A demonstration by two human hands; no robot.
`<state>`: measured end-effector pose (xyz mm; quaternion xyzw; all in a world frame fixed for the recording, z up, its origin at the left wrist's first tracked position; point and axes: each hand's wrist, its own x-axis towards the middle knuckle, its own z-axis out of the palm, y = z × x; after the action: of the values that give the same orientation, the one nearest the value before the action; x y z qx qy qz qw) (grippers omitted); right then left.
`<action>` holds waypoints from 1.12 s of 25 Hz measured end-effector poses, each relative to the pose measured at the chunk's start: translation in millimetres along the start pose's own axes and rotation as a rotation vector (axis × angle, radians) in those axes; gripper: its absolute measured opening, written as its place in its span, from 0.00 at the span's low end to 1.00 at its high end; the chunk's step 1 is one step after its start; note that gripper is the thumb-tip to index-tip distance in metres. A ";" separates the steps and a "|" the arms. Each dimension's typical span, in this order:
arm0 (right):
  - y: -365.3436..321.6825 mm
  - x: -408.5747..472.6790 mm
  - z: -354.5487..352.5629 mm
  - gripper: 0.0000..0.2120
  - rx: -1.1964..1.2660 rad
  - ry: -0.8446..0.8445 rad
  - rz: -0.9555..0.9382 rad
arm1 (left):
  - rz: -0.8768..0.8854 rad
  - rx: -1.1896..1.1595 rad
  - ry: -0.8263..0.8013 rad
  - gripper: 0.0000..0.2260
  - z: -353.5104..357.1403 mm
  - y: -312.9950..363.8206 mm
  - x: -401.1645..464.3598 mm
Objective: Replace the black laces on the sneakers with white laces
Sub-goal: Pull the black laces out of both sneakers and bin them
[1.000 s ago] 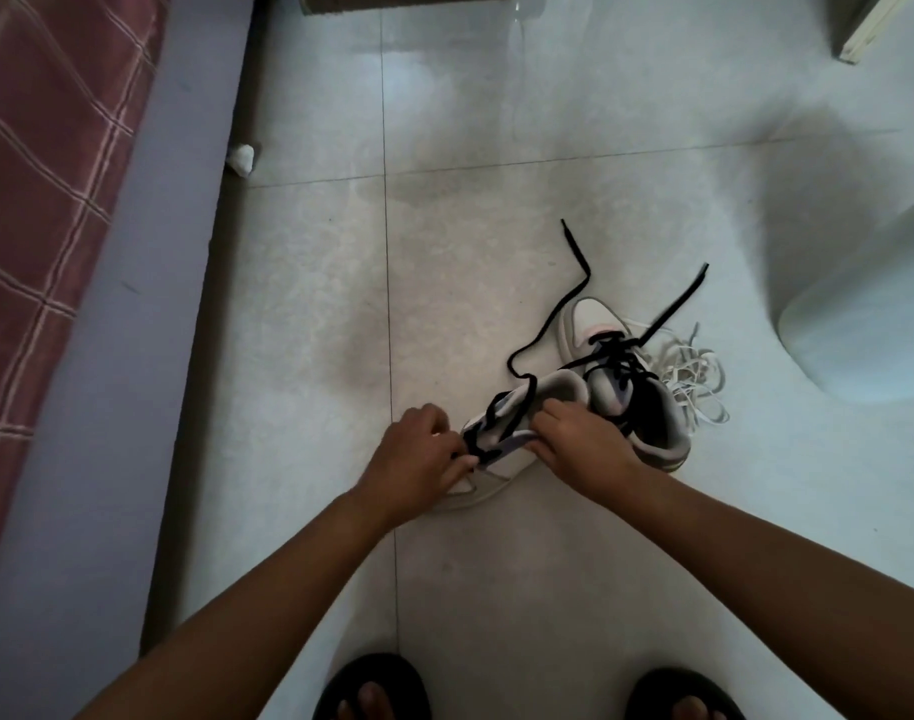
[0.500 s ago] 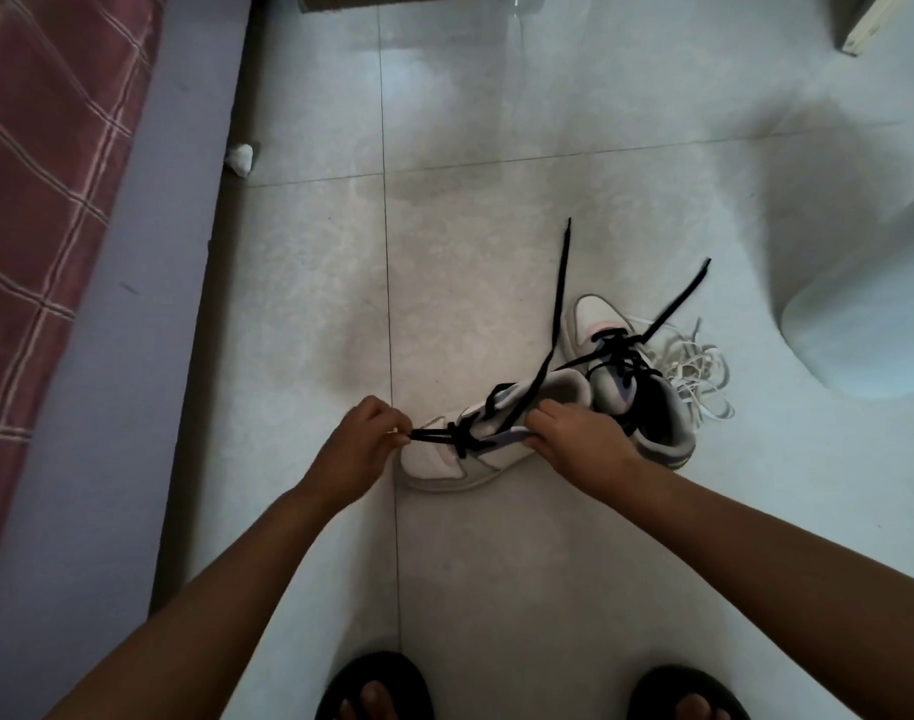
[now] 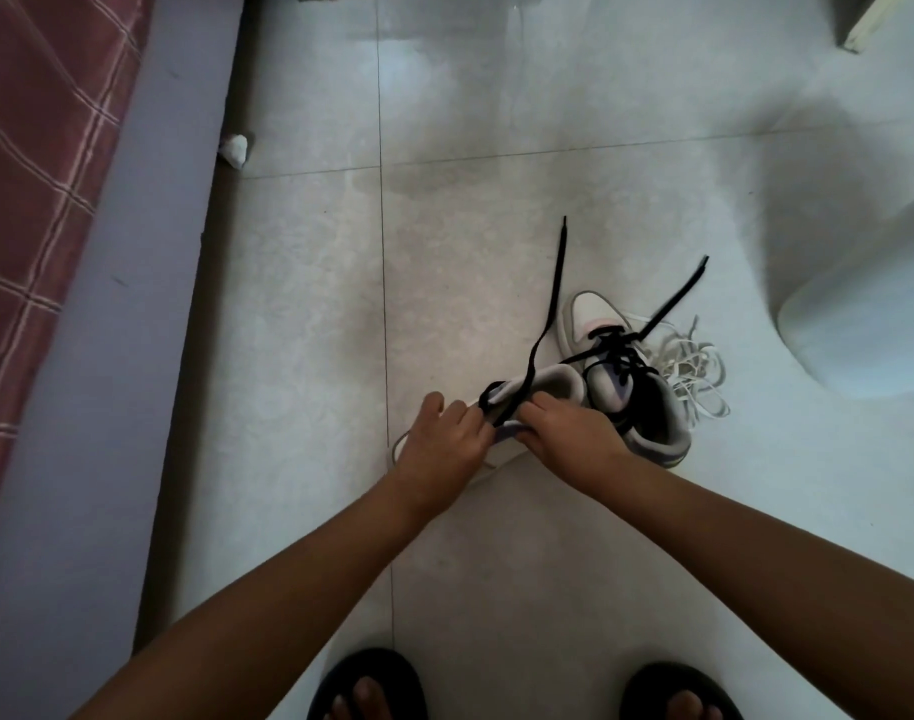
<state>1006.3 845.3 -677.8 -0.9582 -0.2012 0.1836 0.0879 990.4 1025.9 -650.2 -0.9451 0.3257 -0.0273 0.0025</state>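
Both hands — left hand [image 3: 447, 443], right hand [image 3: 569, 433] — pinch the black lace [image 3: 547, 324] over the near sneaker [image 3: 559, 381]; lace trails away.

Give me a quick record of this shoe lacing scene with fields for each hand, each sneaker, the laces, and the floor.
left hand: fingers curled at the black lace over the near shoe's eyelets
right hand: steadies the near shoe by its tongue area
near white sneaker: lying on the floor, partly unlaced
black flat lace: loose end trails away across the tile
far white and grey sneaker: still laced in black, ends untied
loose white laces: heaped beside the far sneaker
pale tiled floor: bears both sneakers
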 end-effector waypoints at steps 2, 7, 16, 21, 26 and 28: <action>2.3 -0.6 -2.0 0.12 0.001 0.000 0.023 | -0.088 -0.089 0.038 0.08 0.6 -20.4 -19.3; 2.3 4.6 -4.2 0.12 0.010 -0.019 0.079 | -0.663 -0.247 -0.115 0.02 2.8 -95.1 -69.1; -1.0 8.7 -6.3 0.11 0.033 -0.039 0.117 | 0.008 -0.082 -0.144 0.07 6.4 -2.6 12.9; -1.0 8.3 -7.6 0.11 0.022 -0.043 0.120 | -0.024 -0.008 -0.037 0.08 5.8 -22.6 5.7; -1.5 8.7 -7.1 0.12 0.016 -0.051 0.124 | -0.765 -0.274 -0.015 0.11 17.7 -103.9 -63.5; -1.2 9.1 -8.0 0.13 0.024 -0.059 0.133 | -1.074 -0.366 0.033 0.08 23.5 -127.0 -77.4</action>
<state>1016.7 849.4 -673.0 -0.9625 -0.1374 0.2195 0.0809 1008.9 1173.3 -674.6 -0.9626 -0.2013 0.0173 -0.1805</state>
